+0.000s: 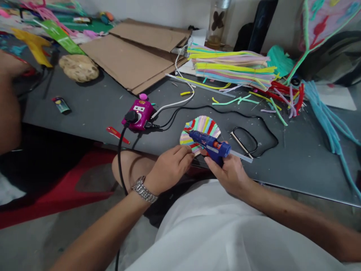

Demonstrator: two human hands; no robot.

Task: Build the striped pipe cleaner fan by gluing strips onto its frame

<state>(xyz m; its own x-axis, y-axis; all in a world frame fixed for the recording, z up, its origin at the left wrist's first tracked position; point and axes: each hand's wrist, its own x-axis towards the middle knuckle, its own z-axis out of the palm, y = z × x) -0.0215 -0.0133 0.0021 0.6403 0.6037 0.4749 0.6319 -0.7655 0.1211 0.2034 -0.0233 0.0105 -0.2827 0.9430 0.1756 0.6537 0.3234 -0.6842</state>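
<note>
The wearer's white shirt (214, 233) lies nearest the camera, at six o'clock, below the near edge of the grey table (93, 109). Just beyond it, a round piece of striped fuzzy stems (207, 123) sits at the table's near edge, probably for easy reach by both hands.

From that round piece, the left hand (170, 167) comes in at seven o'clock, fingers bunched and gripping its near rim, seemingly to steady it. The right hand (232, 171), at four o'clock, is closed around the handle of a blue glue gun (207, 141). The nozzle points to about ten o'clock over the piece, which likely keeps the hot tip off the fingers; whether it touches is unclear. A clear glue stick (242, 155) juts from the gun's rear.

The magenta power adapter (143, 122) is at nine o'clock, a black cord (234, 111) looping widely past the piece, perhaps for slack. Bundled stems (231, 69) lie at one o'clock, cardboard (135, 62) at ten to eleven.
</note>
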